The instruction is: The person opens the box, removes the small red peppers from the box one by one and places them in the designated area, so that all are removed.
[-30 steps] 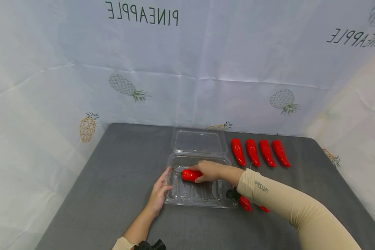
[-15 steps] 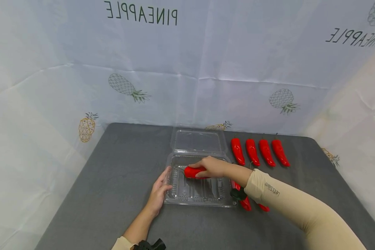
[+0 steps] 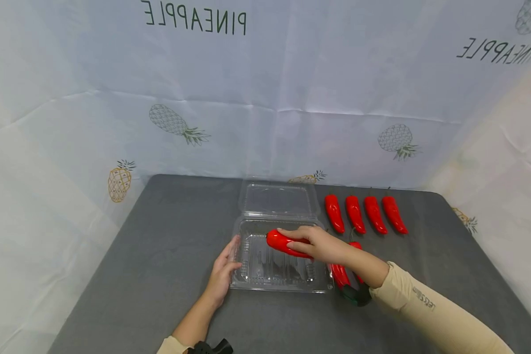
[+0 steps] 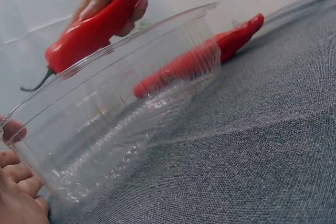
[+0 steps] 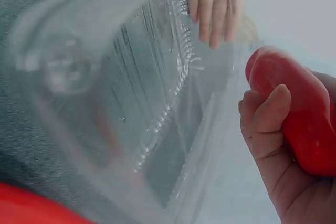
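Observation:
A clear plastic clamshell box point(image 3: 265, 289) lies on the table with its lid point(image 3: 280, 199) folded back. My left hand point(image 3: 221, 276) rests against the box's left side, its fingers straight along the outer wall in the right wrist view. Above the box, my right hand point(image 3: 320, 244) grips a red chili pepper point(image 3: 276, 240) between thumb and fingers. Its green stem point(image 4: 39, 82) points left over the rim in the left wrist view. No pepper shows inside the box.
Several red peppers point(image 3: 354, 215) stand in a row at the back right. More peppers point(image 3: 339, 276) lie just right of the box, partly hidden by the right forearm and its black wrist camera point(image 3: 356, 294). A pineapple-print cloth point(image 3: 274, 88) hangs behind the grey table point(image 3: 172, 236).
My right hand has moved right and raised the pepper, which is now tilted over the box. The right forearm has swung right. My left hand stays at the box's left side.

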The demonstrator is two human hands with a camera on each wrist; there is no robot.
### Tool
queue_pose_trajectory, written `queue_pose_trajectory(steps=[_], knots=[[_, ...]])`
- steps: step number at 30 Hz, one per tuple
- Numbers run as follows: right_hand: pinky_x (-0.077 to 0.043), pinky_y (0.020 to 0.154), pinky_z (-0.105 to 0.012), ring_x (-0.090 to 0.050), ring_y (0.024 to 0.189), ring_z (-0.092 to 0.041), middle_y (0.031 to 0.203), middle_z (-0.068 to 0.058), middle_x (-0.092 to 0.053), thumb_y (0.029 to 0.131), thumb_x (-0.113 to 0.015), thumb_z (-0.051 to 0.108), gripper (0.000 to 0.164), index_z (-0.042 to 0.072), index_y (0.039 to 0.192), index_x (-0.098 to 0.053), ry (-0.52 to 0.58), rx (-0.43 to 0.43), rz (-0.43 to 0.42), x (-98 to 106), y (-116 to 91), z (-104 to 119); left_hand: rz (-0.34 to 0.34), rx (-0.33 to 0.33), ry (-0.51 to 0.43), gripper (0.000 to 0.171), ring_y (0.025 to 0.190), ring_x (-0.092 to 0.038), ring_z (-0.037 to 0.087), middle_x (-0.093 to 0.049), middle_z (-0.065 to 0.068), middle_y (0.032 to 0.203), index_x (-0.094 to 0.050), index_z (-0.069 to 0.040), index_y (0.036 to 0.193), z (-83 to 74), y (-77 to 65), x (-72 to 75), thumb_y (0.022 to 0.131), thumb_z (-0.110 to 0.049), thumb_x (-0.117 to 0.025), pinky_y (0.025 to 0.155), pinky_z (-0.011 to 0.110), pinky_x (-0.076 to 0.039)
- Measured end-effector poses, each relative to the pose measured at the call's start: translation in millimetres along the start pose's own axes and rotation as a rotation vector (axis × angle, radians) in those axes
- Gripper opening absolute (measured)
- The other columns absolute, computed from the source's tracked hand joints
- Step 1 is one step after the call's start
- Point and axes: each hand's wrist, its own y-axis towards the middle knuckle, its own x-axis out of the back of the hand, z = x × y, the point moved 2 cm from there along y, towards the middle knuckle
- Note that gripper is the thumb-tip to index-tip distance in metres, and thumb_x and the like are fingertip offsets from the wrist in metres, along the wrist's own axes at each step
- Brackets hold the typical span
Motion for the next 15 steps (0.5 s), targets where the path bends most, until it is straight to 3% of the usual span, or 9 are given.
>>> queue_pose_trajectory(steps=[6,9,13,15], knots=[[-0.047,0.066,-0.023,-0.049,0.09,-0.015,0.116,-0.005,-0.061,0.092,-0.053,0.031,0.049,0.022,0.14,-0.044,0.05,-0.066,-0.079,2,-17,-14,0.016,0.007,-0.001,0.067,0.141,-0.006,0.034,-0.011,0.028,0.152,-0.016,0.014,0.142,0.8,0.2,0.3,0.079,0.009,-0.037,0.101,0.001,-0.021],[-0.048,0.062,-0.024,-0.054,0.078,-0.016,0.114,-0.008,-0.061,0.092,-0.053,0.033,0.05,0.022,0.14,-0.044,0.098,-0.094,-0.104,3,-25,-20,0.017,0.008,-0.001,0.067,0.14,-0.005,0.036,-0.011,0.028,0.152,-0.015,0.014,0.142,0.8,0.1,0.2,0.079,0.009,-0.037,0.101,0.001,-0.021],[-0.049,0.059,-0.024,-0.054,0.077,-0.017,0.114,-0.011,-0.06,0.092,-0.054,0.032,0.051,0.02,0.14,-0.043,0.154,-0.121,-0.129,4,-35,-28,0.022,0.004,-0.001,0.066,0.14,-0.004,0.037,-0.01,0.028,0.152,-0.015,0.014,0.142,0.3,0.3,0.5,0.08,0.009,-0.037,0.101,0.001,-0.021],[-0.049,0.063,-0.023,-0.052,0.087,-0.018,0.121,-0.011,-0.059,0.092,-0.054,0.032,0.051,0.019,0.14,-0.043,0.175,-0.126,-0.147,3,-40,-32,0.022,0.002,0.002,0.066,0.14,-0.005,0.036,-0.011,0.028,0.152,-0.015,0.014,0.143,0.1,0.5,0.8,0.08,0.009,-0.037,0.101,0.001,-0.021]])
